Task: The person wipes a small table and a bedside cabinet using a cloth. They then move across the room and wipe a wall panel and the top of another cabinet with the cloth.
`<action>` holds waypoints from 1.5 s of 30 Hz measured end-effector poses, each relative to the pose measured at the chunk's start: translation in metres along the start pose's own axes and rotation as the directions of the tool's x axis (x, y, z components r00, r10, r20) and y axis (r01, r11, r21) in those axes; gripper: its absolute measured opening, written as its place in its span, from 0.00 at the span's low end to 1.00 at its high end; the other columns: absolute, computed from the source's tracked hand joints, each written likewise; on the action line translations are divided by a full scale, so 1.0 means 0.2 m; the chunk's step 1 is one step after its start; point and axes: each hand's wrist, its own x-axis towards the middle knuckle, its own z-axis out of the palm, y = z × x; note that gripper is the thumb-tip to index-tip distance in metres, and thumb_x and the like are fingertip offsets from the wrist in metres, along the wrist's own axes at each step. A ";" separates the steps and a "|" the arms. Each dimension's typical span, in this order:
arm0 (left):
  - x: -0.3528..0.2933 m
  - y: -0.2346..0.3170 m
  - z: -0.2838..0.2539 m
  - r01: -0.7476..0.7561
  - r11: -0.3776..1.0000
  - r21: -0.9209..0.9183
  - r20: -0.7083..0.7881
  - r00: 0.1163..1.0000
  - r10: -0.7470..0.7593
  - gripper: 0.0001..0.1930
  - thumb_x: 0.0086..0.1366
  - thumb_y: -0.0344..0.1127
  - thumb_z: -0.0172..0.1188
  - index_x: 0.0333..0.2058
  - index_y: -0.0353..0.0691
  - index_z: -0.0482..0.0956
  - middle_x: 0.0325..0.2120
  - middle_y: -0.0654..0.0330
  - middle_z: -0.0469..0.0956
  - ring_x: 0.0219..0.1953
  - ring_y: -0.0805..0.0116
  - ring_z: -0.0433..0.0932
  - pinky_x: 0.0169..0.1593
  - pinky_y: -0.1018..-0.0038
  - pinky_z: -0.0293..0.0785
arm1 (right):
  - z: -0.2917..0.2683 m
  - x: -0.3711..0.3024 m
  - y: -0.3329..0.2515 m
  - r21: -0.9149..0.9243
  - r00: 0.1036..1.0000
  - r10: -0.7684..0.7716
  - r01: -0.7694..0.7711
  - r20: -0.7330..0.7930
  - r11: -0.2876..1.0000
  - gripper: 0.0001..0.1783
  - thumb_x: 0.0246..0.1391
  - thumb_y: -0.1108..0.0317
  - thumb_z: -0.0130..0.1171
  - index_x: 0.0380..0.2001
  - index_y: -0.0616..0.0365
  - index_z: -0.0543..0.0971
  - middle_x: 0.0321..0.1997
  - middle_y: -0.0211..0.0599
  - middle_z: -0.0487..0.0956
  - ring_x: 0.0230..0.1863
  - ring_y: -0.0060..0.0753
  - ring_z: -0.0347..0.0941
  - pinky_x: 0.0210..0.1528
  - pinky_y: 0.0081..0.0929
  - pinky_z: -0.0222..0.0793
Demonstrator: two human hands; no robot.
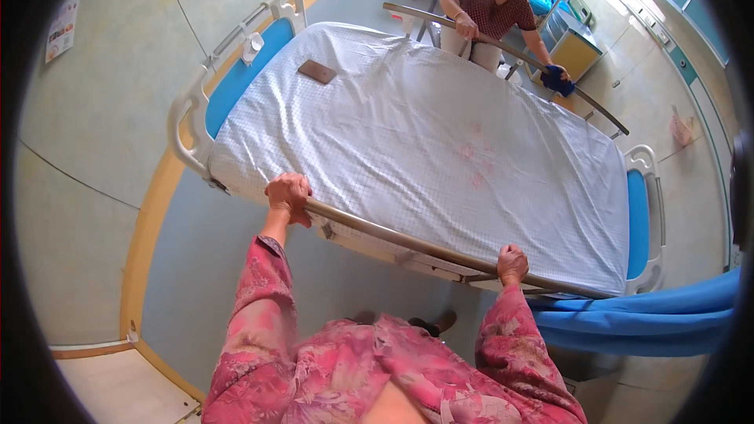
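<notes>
A hospital bed covered by a white patterned sheet (377, 133) stretches across the view in front of me. Along its near side runs a brown bed rail (408, 242). My left hand (289, 195) is closed round the rail's left end. Farther right, my right hand (513, 264) grips the same rail with its fingers wrapped over the top. A dark rectangular phone (316, 71) lies on the sheet near the bed's left end. Faint reddish stains (477, 159) mark the sheet right of the middle.
Across the bed, a person (503, 8) in a dark cap touches the far rail (471, 31), a dark blue cloth (557, 80) at one hand. White-and-blue end boards (259, 63) close the bed. A blue curtain (644, 318) hangs at the near right; a cabinet (573, 43) stands behind.
</notes>
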 end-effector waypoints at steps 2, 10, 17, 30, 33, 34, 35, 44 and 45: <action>-0.02 0.02 -0.05 -0.058 0.996 0.064 0.075 0.996 0.053 0.10 0.40 0.49 0.63 0.18 0.54 0.75 0.23 0.62 0.75 0.31 0.59 0.75 0.36 0.63 0.73 | 0.01 0.01 -0.01 0.006 1.000 -0.003 0.003 -0.016 1.000 0.15 0.50 0.56 0.48 0.24 0.52 0.80 0.30 0.50 0.79 0.34 0.57 0.76 0.36 0.48 0.71; 0.00 0.05 0.11 0.188 0.982 -0.028 -0.134 0.973 -0.190 0.15 0.56 0.45 0.48 0.18 0.48 0.78 0.25 0.58 0.79 0.29 0.53 0.77 0.35 0.57 0.72 | -0.01 -0.01 -0.02 0.029 1.000 -0.004 0.005 -0.025 1.000 0.15 0.50 0.56 0.48 0.24 0.53 0.80 0.30 0.51 0.79 0.34 0.57 0.76 0.36 0.47 0.72; -0.17 0.64 0.32 -0.176 0.984 -0.026 -0.172 0.971 0.169 0.08 0.51 0.40 0.52 0.17 0.50 0.75 0.20 0.60 0.76 0.23 0.60 0.76 0.28 0.62 0.71 | 0.00 -0.02 -0.05 0.040 0.999 -0.029 0.030 -0.020 0.999 0.17 0.51 0.55 0.47 0.24 0.53 0.80 0.30 0.51 0.79 0.33 0.57 0.76 0.36 0.48 0.72; -0.32 1.74 0.31 -0.548 0.715 -0.434 -0.265 0.836 0.481 0.07 0.56 0.40 0.55 0.29 0.44 0.74 0.30 0.59 0.73 0.36 0.62 0.75 0.35 0.65 0.73 | -0.02 -0.03 -0.03 -0.008 0.999 -0.033 0.033 0.021 0.999 0.17 0.52 0.56 0.46 0.28 0.53 0.81 0.33 0.52 0.80 0.36 0.57 0.77 0.39 0.47 0.72; -0.32 1.44 0.22 -0.468 0.800 -0.375 -0.163 0.883 0.440 0.07 0.48 0.38 0.58 0.27 0.47 0.74 0.26 0.62 0.72 0.31 0.61 0.75 0.35 0.64 0.71 | -0.02 -0.03 0.00 -0.024 1.000 -0.024 0.023 -0.002 0.999 0.17 0.52 0.55 0.46 0.28 0.52 0.81 0.33 0.52 0.80 0.35 0.57 0.77 0.39 0.47 0.72; -0.33 1.31 0.22 -0.424 0.854 -0.302 -0.217 0.903 0.372 0.06 0.50 0.38 0.56 0.28 0.48 0.74 0.27 0.63 0.73 0.32 0.63 0.75 0.37 0.64 0.69 | -0.03 -0.04 -0.01 -0.018 0.999 -0.032 0.032 -0.023 0.999 0.17 0.52 0.55 0.46 0.28 0.52 0.81 0.33 0.52 0.80 0.35 0.57 0.77 0.39 0.47 0.73; -0.33 1.19 0.22 -0.366 0.900 -0.235 -0.269 0.915 0.302 0.05 0.52 0.39 0.55 0.28 0.49 0.75 0.28 0.65 0.74 0.33 0.64 0.75 0.40 0.64 0.66 | -0.02 -0.04 -0.03 -0.008 0.998 -0.039 0.039 -0.045 0.999 0.17 0.52 0.55 0.46 0.28 0.52 0.81 0.33 0.52 0.80 0.35 0.57 0.77 0.39 0.47 0.73; -0.24 0.17 0.03 0.109 0.992 -0.064 -0.248 0.961 -0.121 0.08 0.60 0.42 0.49 0.36 0.54 0.75 0.41 0.69 0.73 0.50 0.63 0.69 0.55 0.43 0.56 | -0.03 -0.02 -0.02 -0.018 0.998 -0.050 0.050 -0.025 0.999 0.18 0.54 0.55 0.45 0.26 0.54 0.80 0.33 0.51 0.79 0.35 0.57 0.76 0.38 0.47 0.72; -0.22 0.11 0.04 0.201 0.978 -0.053 -0.221 0.953 -0.208 0.10 0.63 0.44 0.47 0.38 0.54 0.75 0.44 0.68 0.71 0.53 0.62 0.66 0.56 0.42 0.56 | -0.02 -0.03 -0.01 -0.021 0.999 -0.044 0.043 -0.020 0.999 0.18 0.54 0.55 0.45 0.26 0.54 0.80 0.33 0.51 0.79 0.35 0.57 0.76 0.38 0.47 0.72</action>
